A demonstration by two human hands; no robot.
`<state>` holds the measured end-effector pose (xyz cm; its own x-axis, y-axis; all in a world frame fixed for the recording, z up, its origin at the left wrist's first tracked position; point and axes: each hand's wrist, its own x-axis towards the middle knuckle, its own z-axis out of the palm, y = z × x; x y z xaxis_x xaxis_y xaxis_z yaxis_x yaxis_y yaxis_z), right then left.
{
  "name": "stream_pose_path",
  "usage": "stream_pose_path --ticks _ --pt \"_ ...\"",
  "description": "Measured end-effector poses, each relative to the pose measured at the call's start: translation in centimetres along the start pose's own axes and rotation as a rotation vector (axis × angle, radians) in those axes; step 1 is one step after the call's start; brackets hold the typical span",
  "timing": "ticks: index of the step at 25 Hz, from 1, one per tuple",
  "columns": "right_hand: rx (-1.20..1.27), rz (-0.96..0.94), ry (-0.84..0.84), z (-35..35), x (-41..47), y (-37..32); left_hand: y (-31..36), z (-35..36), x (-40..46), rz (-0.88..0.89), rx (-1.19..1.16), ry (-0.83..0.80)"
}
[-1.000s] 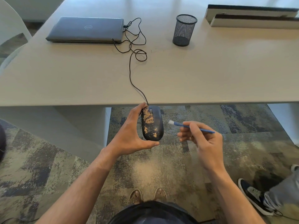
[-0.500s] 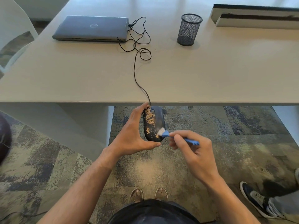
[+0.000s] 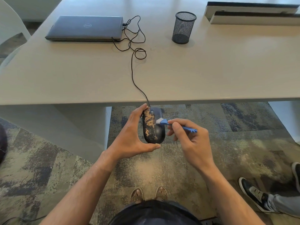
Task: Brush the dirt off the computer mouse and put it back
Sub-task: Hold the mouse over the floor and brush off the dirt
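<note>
A black wired computer mouse [image 3: 158,131] is held in the air just in front of the table's near edge, over the carpet. Tan dirt covers its left half; the right half looks mostly bare. My left hand [image 3: 129,137] grips it from the left side and below, thumb under its rear end. My right hand [image 3: 193,142] pinches a small blue brush [image 3: 178,125], whose white bristles touch the mouse's upper middle. The mouse's black cable [image 3: 133,73] runs up over the table to the laptop.
A closed grey laptop [image 3: 86,28] lies at the table's [image 3: 211,70] back left, a black mesh pen cup [image 3: 184,27] stands at the back middle, and white trays [image 3: 253,13] at back right. Another person's shoe [image 3: 254,194] is on the carpet at right. My sandalled feet show below.
My right hand brought the brush from beside the mouse onto it, first at the lower right, now higher at the middle. Dirt on the right half has gone. My left hand holds still.
</note>
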<state>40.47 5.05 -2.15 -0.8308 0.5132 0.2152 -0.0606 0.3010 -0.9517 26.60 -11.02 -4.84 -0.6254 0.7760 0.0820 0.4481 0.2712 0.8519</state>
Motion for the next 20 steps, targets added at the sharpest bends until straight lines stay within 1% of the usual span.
stream_pose_path --ticks 4,6,9,14,16,20 --pt "-0.038 -0.101 -0.023 -0.2 -2.1 0.9 0.0 -0.4 -0.1 0.007 0.009 0.02" --pt "-0.037 -0.12 -0.016 -0.6 -3.1 1.4 -0.1 -0.6 -0.3 0.009 0.019 0.023" --pt "-0.049 -0.11 0.012 -1.4 -3.2 2.0 -0.1 -0.7 -0.3 0.003 0.02 0.025" --pt "-0.029 -0.025 0.157 -1.2 0.4 0.7 0.1 -0.3 -0.4 0.015 0.017 -0.008" --pt "-0.071 -0.031 0.135 -0.6 2.3 -0.2 0.3 -0.1 -0.5 0.018 0.012 -0.02" --pt "-0.193 -0.046 -0.006 0.6 5.0 -1.1 0.5 0.1 -0.5 0.027 0.021 -0.021"
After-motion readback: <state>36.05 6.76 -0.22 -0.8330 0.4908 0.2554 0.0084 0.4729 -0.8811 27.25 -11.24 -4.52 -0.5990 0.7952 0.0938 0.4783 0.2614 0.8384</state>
